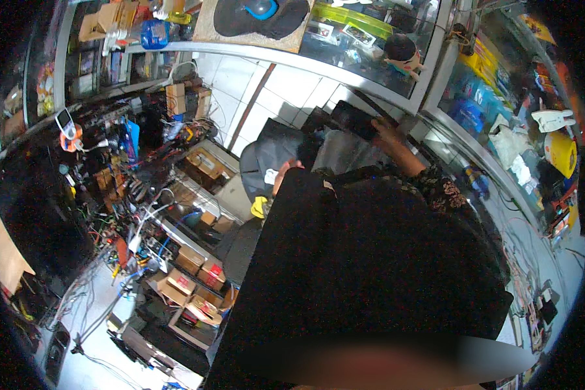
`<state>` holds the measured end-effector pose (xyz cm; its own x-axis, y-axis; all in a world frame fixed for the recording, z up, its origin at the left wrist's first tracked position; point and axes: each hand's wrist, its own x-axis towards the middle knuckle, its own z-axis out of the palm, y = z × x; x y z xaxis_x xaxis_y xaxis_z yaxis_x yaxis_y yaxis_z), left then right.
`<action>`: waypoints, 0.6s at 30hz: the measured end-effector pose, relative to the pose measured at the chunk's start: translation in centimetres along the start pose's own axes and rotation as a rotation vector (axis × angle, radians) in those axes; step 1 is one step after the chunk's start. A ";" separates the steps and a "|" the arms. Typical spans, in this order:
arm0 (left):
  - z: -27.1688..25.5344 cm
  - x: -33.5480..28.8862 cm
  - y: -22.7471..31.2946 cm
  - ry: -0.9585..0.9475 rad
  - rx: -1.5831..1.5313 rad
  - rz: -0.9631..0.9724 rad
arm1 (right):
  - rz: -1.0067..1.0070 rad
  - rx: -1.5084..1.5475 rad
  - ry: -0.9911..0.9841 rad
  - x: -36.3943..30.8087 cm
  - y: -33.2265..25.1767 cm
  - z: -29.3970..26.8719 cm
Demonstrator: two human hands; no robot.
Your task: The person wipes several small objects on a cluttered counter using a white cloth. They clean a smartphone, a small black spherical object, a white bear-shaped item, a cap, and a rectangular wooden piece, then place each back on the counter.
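Observation:
My left hand shows only in part past the edge of the black garment on my body. Beside it are a dark grey padded piece, like a seat or bag, and a small white patch. Its fingers are mostly hidden. My right hand, smeared by motion, reaches forward out of a dark patterned sleeve. Nearest to it is a black boxy object, and I cannot make out whether they touch. A grey, sheet-like surface lies between the hands.
A glass display counter crosses the front, with a blue computer mouse on a dark pad. Goods fill the glass case at right. Tangled cables and tools cover the left bench, above small cardboard boxes. Loose cables lie at right.

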<state>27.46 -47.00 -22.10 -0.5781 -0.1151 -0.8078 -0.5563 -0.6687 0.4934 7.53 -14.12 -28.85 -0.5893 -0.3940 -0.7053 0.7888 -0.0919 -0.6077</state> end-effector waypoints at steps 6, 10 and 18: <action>1.5 1.1 0.6 0.137 0.106 -0.012 | -0.484 -0.655 0.121 6.9 6.0 -1.4; 3.3 0.0 2.8 0.191 0.139 -0.028 | -0.752 -0.903 0.197 13.6 7.5 -0.8; 1.2 0.9 4.3 0.204 0.206 -0.071 | -0.635 -1.150 0.416 20.4 8.0 0.4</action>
<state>23.87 -49.10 -20.30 -0.4131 -0.2325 -0.8805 -0.7124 -0.5198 0.4715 1.90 -23.28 -47.93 -0.9595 -0.2508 -0.1285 -0.1001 0.7296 -0.6765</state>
